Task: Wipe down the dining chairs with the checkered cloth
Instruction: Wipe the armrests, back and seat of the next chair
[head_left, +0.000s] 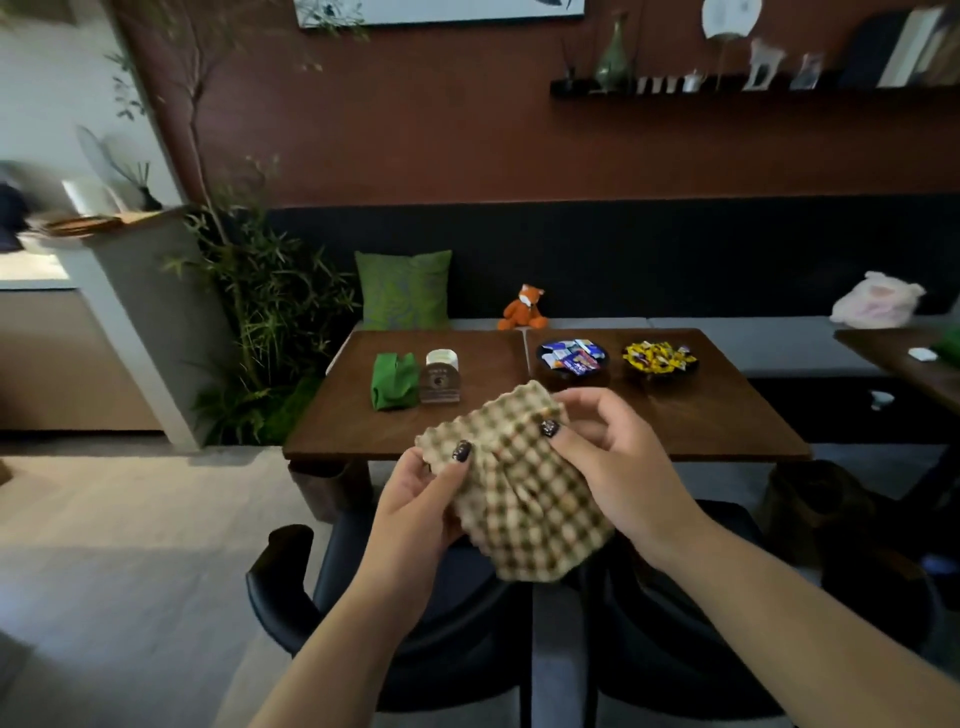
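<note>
Nearer than the wooden table, above two dark dining chairs, both hands hold the checkered cloth in the air. The left hand pinches its left edge, thumb on top; the left chair sits below it. The cloth (bunched, hanging) runs its long axis from upper left to lower right. The right hand grips its upper right edge, fingers curled, over the right chair.

- Checkered cloth, centre of frame: soft woven fabric, puffy waffle texture, matt.
- Table behind it: dark wood, smooth, faint sheen.
- Chairs, lower frame: dark, smooth, leather-like upholstery.
- Green pillow, upper centre: matt cloth.
</note>
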